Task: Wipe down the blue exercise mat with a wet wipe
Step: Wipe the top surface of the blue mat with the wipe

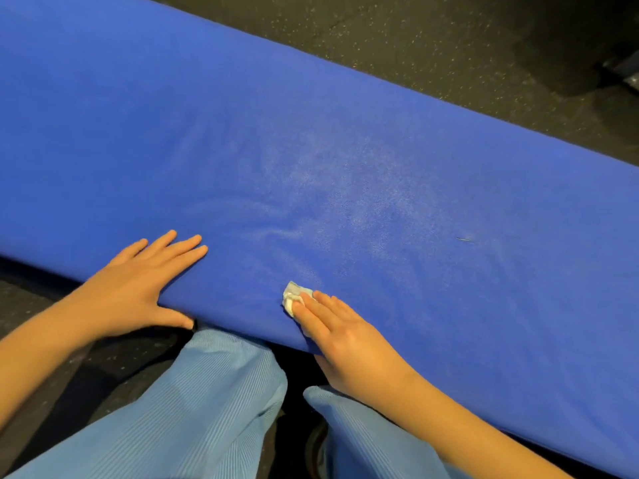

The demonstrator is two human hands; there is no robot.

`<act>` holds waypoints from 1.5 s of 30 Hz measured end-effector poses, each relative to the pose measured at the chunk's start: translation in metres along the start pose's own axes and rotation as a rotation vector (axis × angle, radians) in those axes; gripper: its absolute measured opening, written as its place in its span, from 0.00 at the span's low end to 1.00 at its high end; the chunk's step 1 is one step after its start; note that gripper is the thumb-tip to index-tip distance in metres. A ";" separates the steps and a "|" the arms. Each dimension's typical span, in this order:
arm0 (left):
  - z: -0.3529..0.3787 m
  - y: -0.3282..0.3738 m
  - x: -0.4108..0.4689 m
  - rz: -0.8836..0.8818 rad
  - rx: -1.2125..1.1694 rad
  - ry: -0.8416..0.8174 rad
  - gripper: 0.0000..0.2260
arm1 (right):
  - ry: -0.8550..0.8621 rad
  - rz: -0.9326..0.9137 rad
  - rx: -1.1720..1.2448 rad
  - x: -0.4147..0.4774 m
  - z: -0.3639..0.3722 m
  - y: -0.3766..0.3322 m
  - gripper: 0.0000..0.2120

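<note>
The right hand (pixel 340 335) presses a crumpled wet wipe (pixel 294 299) under its fingertips; the left hand (pixel 138 285), spread flat, steadies the blue exercise mat (pixel 345 150). The small wad could slip free or miss patches.

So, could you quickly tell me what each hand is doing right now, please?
Left hand: open, flat on the blue foam exercise mat, holding nothing.
Right hand: fingers flat, pressing a crumpled white wet wipe onto the mat.

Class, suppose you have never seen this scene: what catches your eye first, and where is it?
The blue mat fills the view, running diagonally over dark speckled floor. Near its closer edge the right hand presses a crumpled white wipe down, while the left hand lies flat beside it.
</note>
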State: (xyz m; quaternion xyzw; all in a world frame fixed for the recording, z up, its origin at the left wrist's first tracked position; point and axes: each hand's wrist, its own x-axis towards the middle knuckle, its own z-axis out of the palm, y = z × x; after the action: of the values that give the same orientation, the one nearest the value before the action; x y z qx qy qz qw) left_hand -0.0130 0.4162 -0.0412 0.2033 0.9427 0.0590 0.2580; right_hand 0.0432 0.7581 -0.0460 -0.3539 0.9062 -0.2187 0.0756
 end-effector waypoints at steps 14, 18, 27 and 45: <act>-0.003 0.058 0.049 0.284 0.210 0.291 0.38 | 0.244 0.150 0.003 -0.052 -0.050 0.017 0.33; -0.002 0.078 0.055 0.342 0.156 0.274 0.38 | 0.236 0.201 0.033 -0.077 -0.059 0.017 0.39; 0.015 0.104 0.052 0.357 0.195 0.175 0.38 | 0.066 0.431 0.304 -0.127 -0.028 0.015 0.23; 0.013 0.096 0.073 0.084 -0.018 0.244 0.29 | 0.088 0.312 0.178 -0.081 -0.031 0.027 0.15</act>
State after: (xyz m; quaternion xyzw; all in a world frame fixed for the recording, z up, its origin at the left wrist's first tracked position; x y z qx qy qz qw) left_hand -0.0294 0.5338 -0.0651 0.2314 0.9572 0.1023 0.1404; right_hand 0.0775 0.8406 -0.0317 -0.1910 0.9297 -0.2987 0.1001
